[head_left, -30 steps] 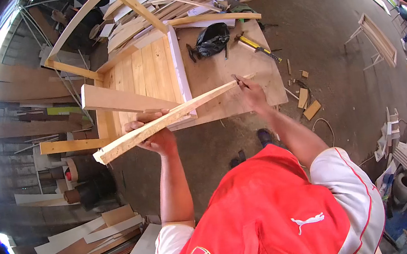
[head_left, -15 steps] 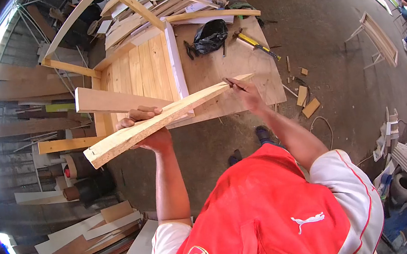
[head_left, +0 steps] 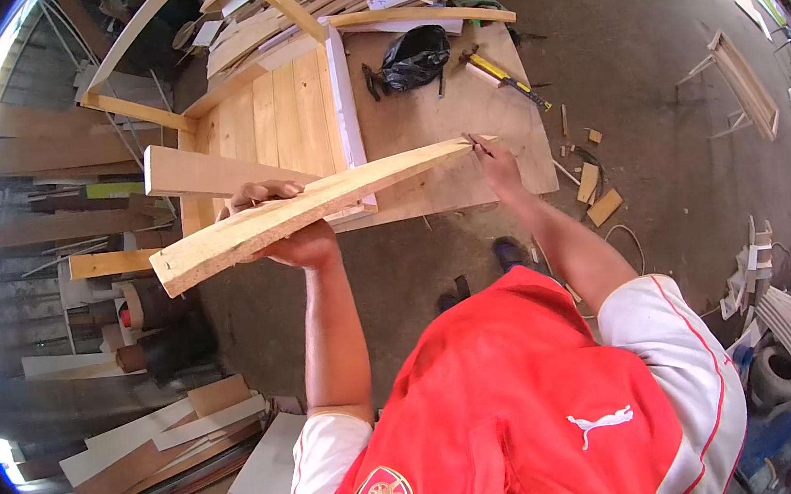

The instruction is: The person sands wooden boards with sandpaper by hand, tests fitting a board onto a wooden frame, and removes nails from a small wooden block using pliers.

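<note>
A long, slightly curved wooden board (head_left: 341,197) is held up slantwise in front of me, its near end to the left. My left hand (head_left: 302,243) is closed around it from below, fingertips over the upper edge. At the far right end, my right hand (head_left: 497,165) pinches a thin, dark, pencil-like stick (head_left: 470,139) against or just beside the board's tip; whether it touches cannot be made out. Behind the board stands a wooden frame with a slatted panel (head_left: 288,113), and a wider plank (head_left: 212,173) lies across it.
On a plywood sheet (head_left: 513,160) rest a black plastic bag (head_left: 415,57) and a yellow-and-black tool (head_left: 505,78). Wood strips (head_left: 310,13) are heaped at the back. Small offcuts (head_left: 604,207) lie on the floor at right, and boards (head_left: 164,444) are stacked at lower left.
The board's left end has risen a little and the board lies more level. My right hand has shifted slightly right and up with the board's far end, still pinching the stick.
</note>
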A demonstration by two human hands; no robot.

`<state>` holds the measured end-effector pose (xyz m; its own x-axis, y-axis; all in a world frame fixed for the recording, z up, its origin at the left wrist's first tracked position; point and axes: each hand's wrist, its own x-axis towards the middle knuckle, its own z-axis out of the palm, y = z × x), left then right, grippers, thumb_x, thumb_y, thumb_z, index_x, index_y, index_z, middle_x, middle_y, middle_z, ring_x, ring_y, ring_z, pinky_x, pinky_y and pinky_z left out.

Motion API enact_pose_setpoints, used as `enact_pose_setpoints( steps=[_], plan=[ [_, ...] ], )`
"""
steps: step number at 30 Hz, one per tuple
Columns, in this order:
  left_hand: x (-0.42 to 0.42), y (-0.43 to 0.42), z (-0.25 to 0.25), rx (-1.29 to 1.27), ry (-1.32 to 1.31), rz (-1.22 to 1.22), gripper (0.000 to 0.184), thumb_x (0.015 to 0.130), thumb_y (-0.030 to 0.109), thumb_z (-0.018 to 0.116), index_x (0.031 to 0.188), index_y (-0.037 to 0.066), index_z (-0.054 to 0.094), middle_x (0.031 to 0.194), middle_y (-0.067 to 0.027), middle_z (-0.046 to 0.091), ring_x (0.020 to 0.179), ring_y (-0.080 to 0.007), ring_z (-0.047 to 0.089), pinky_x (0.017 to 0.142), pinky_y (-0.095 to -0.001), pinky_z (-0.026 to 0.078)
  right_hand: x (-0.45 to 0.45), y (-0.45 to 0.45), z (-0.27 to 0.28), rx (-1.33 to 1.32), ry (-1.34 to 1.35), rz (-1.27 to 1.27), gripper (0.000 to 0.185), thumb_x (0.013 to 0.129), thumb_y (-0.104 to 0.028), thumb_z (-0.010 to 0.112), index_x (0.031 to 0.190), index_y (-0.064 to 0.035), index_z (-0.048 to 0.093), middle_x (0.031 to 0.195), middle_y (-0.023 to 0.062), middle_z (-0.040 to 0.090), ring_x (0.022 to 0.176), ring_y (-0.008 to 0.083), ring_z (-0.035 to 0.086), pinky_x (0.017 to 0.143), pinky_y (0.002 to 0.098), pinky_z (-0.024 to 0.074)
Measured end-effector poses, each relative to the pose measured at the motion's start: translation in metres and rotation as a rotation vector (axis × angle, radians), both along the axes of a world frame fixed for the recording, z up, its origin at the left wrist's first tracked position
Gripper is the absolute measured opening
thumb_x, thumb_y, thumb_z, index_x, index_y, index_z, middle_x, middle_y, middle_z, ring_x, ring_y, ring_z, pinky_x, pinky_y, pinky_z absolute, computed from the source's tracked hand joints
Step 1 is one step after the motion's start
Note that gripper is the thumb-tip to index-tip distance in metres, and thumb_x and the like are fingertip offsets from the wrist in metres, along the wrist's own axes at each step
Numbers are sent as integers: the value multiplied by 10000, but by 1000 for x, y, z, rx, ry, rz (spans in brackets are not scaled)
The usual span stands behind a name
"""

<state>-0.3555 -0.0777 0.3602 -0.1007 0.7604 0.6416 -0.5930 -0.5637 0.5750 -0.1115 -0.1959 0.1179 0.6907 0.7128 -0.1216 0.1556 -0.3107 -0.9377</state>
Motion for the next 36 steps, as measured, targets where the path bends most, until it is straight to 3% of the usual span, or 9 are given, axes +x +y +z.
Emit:
enact_pose_setpoints(
  steps=[4, 7, 13, 15, 19, 24, 27, 30, 36],
  plan=[
    [-10, 11, -20, 74, 135, 21, 1298, 476, 1021, 504, 1301, 30, 348, 1008, -143, 544, 759, -197, 573, 672, -304, 515, -20, -11, 19, 257, 40, 131, 333, 1048, -150, 513, 1352, -83, 631, 1213, 110, 722, 1115, 140, 642, 965, 273, 462],
    [13, 1, -11, 112, 74, 295, 1256, 592, 1013, 504, 1346, 25, 324, 1064, -138, 520, 808, -222, 572, 678, -302, 496, -32, -14, 4, 305, 118, 74, 337, 1048, -146, 513, 1352, -56, 628, 1280, 80, 698, 1171, 127, 618, 1015, 264, 437],
    [19, -1, 6, 55, 81, 87, 918, 833, 718, 557, 1395, 47, 280, 1102, -105, 486, 889, -246, 563, 758, -372, 493, -15, -10, -16, 261, 44, 104, 364, 1040, -218, 494, 1380, -170, 612, 1271, 131, 684, 1189, 243, 651, 992, 326, 472],
    [20, 0, 6, 50, 89, 73, 950, 835, 720, 553, 1426, 37, 261, 1115, -107, 485, 909, -253, 560, 813, -393, 482, -37, -15, 12, 471, 55, 161, 362, 1041, -243, 493, 1380, -208, 615, 1259, 145, 682, 1182, 271, 654, 981, 340, 482],
    [28, -11, 23, -1, 183, 104, 908, 889, 725, 430, 1484, 57, 277, 1145, -142, 506, 970, -289, 547, 899, -458, 478, -22, -21, -2, 119, 33, 100, 364, 1036, -257, 511, 1385, -246, 611, 1247, 185, 674, 1165, 293, 659, 961, 363, 491],
    [16, -8, 25, 11, 231, -78, 765, 1011, 558, 365, 1543, 34, 202, 1470, -217, 453, 1364, -382, 465, 1094, -507, 416, -6, -19, -2, -75, 30, 173, 376, 1018, -296, 537, 1384, -252, 609, 1234, 206, 668, 1137, 322, 665, 941, 388, 501],
    [31, -22, 35, -143, 404, 174, 705, 1038, 465, 391, 1555, 30, 190, 1445, -215, 475, 1315, -379, 509, 1095, -475, 433, -9, -20, 8, -79, -104, 138, 375, 1011, -305, 541, 1372, -241, 621, 1218, 205, 675, 1125, 328, 666, 935, 398, 503],
    [33, -29, 49, -201, 271, 96, 682, 987, 253, 455, 1562, 17, 171, 1420, -232, 482, 1247, -389, 560, 1076, -500, 462, -10, -15, 5, -6, -88, 112, 367, 1010, -282, 541, 1362, -234, 631, 1192, 202, 684, 1112, 326, 669, 933, 390, 502],
    [28, -21, 35, 145, 198, -148, 712, 948, 210, 513, 1540, -23, 194, 1416, -282, 486, 1278, -436, 541, 1063, -557, 456, -13, 1, 36, 236, -21, 135, 374, 1039, -165, 538, 1407, -128, 593, 1242, 40, 715, 1129, 105, 629, 958, 257, 459]
  ],
)
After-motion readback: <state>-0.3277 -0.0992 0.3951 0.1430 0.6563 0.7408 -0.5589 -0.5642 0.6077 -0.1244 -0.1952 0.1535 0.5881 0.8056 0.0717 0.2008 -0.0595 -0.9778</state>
